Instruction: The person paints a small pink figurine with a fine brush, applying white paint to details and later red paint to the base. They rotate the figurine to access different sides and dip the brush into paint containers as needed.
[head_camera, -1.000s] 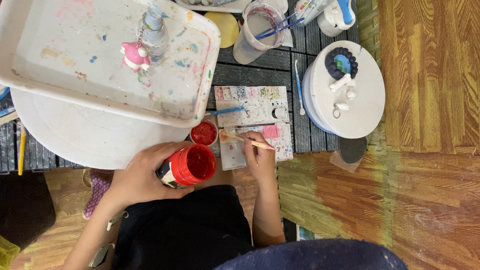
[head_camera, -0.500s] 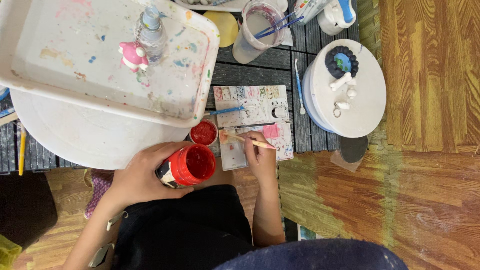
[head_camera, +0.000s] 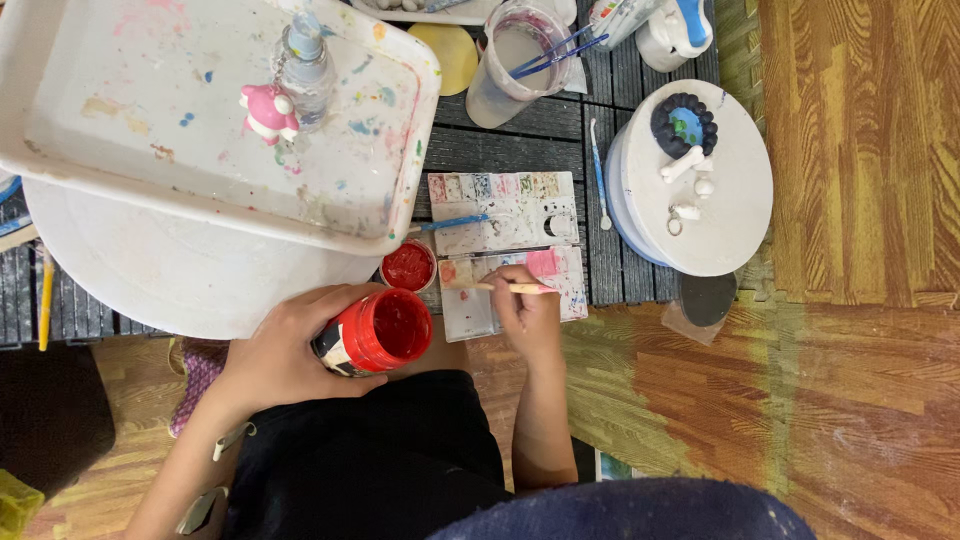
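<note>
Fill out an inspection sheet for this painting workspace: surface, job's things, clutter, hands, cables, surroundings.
Surface: dark slatted mat on a wooden floor.
Job's things: open red paint jar, its red lid beside it, brush, paint-stained palette.
Clutter: white tray with a pink figurine and small bottle; cup of brushes; round white stand with clay pieces.
Hands: left hand has a grip on the jar; right hand holds the brush over the palette.
Cables: nothing seen.
Surroundings: dark clothing below.
</note>
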